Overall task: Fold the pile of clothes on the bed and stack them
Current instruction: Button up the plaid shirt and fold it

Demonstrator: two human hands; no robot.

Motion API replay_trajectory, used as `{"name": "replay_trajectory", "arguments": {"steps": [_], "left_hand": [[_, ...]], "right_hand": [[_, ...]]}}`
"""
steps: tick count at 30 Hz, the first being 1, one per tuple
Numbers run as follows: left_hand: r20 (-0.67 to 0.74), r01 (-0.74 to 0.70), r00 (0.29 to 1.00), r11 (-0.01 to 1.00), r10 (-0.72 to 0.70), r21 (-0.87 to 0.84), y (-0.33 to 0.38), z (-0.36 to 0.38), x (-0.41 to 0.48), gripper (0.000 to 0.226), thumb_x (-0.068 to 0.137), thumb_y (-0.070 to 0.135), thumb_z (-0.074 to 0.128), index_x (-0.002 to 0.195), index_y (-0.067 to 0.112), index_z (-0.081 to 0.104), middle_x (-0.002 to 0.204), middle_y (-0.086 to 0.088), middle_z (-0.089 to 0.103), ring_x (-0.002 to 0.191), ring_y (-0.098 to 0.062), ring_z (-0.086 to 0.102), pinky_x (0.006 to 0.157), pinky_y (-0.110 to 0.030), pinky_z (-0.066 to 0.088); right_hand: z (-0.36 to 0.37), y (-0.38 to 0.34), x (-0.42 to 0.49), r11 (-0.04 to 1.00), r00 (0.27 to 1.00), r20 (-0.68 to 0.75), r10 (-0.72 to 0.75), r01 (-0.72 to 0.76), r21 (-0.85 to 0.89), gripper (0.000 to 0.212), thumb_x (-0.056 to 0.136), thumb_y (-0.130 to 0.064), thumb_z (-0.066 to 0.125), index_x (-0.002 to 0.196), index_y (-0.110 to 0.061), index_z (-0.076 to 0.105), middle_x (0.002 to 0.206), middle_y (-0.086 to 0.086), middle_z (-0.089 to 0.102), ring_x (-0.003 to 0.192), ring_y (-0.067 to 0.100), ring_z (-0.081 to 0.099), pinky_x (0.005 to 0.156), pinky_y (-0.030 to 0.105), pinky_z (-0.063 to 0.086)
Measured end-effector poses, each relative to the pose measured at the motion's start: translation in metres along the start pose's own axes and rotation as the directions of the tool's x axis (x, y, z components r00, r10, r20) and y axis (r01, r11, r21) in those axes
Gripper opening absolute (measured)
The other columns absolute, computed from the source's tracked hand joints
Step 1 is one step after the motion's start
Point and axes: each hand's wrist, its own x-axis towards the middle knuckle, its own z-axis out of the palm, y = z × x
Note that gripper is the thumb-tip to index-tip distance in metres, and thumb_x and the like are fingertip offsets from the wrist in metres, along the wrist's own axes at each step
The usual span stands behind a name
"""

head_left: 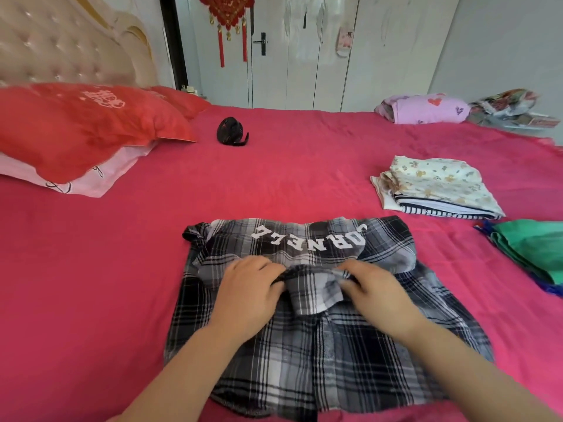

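From my remote seat I see the plaid shirt [304, 345] spread flat on the bed [91, 284], at the middle of its near edge, with the white lettering on the end farthest from me and the hem running out under the bottom of the view. Both hands are on it at its middle. My left hand [249, 287] has its fingers curled over a bunched ridge of the cloth, and my right hand [374, 287] pinches the same ridge from the other side, just above a pale grey flap that hangs between the two hands. The hands are near each other but do not touch. Toward the right edge of the bed lies a stack of folded clothes [435, 187], a floral piece on top of a striped one. Just nearer to me, at the right edge, sits a green garment [533, 248]; I cannot tell whether it is folded neatly. At the far right corner rests a pink bundle [426, 109]. Red pillows [85, 123] lie along the left side by the headboard, and a small black fan [230, 131] sits on the cover just beside them.
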Motion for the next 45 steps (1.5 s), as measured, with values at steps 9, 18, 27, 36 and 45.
{"name": "replay_trajectory", "arguments": {"steps": [9, 18, 27, 36, 45], "left_hand": [[0.377, 0.085, 0.926, 0.990, -0.036, -0.113, -0.001, -0.015, -0.015, 0.045, 0.086, 0.062, 0.037, 0.106, 0.034, 0.066, 0.105, 0.019, 0.060, 0.102, -0.001, 0.051, 0.092, -0.028, 0.042], [0.405, 0.453, 0.755, 0.857, -0.516, 0.247, -0.058, 0.025, -0.018, 0.063, 0.092, 0.059, 0.026, 0.148, 0.033, 0.014, 0.158, 0.000, 0.001, 0.144, -0.029, -0.004, 0.114, -0.051, 0.009], [0.102, 0.750, 0.661, 0.660, -0.743, -0.043, -0.086, 0.012, -0.011, 0.059, 0.095, 0.035, 0.045, 0.145, 0.011, 0.026, 0.141, -0.016, 0.042, 0.128, -0.035, 0.040, 0.103, -0.048, 0.035], [-0.212, 0.555, 0.788, 0.816, -0.578, -0.160, -0.071, -0.004, -0.013, 0.040, 0.094, 0.009, 0.045, 0.134, 0.011, 0.046, 0.123, -0.012, 0.056, 0.110, -0.029, 0.052, 0.089, -0.038, 0.041], [-0.121, 0.399, 0.916, 0.901, -0.382, 0.173, -0.075, -0.004, 0.000, 0.042, 0.092, 0.021, 0.051, 0.134, 0.015, 0.049, 0.137, -0.008, 0.045, 0.125, -0.027, 0.041, 0.099, -0.046, 0.036]], "right_hand": [[-0.037, 0.012, -0.016, 0.999, 0.898, 0.439, 0.004, 0.016, -0.042, 0.040, 0.085, -0.047, 0.058, 0.123, -0.032, 0.058, 0.113, -0.015, 0.064, 0.103, -0.002, 0.059, 0.084, 0.005, 0.038], [0.031, 0.059, -0.022, 0.923, 0.885, 0.393, 0.250, -0.095, -0.373, 0.064, 0.090, -0.061, 0.023, 0.147, -0.037, 0.012, 0.157, -0.004, 0.009, 0.145, 0.021, 0.009, 0.117, 0.043, 0.014], [0.011, 0.077, -0.028, 0.946, 0.955, -0.014, 0.297, -0.296, -0.134, 0.045, 0.091, -0.031, 0.054, 0.134, -0.014, 0.050, 0.136, 0.009, 0.050, 0.127, 0.026, 0.044, 0.108, 0.037, 0.035], [0.015, 0.082, -0.039, 0.927, 0.934, 0.016, 0.357, -0.352, -0.130, 0.044, 0.089, -0.029, 0.058, 0.130, -0.012, 0.055, 0.136, 0.013, 0.050, 0.128, 0.029, 0.044, 0.110, 0.038, 0.033], [0.011, 0.075, -0.017, 0.921, 0.946, -0.106, 0.307, -0.323, -0.215, 0.041, 0.087, -0.029, 0.060, 0.125, -0.013, 0.059, 0.129, 0.013, 0.056, 0.120, 0.034, 0.049, 0.101, 0.048, 0.040]]}}
